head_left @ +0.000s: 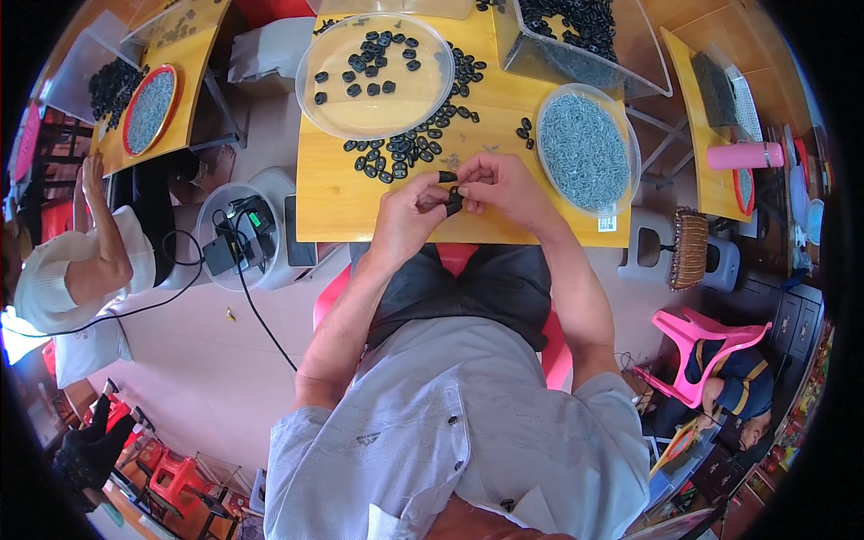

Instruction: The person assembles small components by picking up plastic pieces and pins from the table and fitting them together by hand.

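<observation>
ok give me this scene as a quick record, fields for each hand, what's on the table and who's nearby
left hand: left hand pinches a small black part
right hand: right hand grips the same part from the other side
table: yellow wooden table; loose black parts; clear round lid with a few; round tub of grey metal pieces
nearby: person in white at another table to the left

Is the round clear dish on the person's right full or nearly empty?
Full: the round clear dish on the wooden table is covered rim to rim with small grey parts.
</observation>
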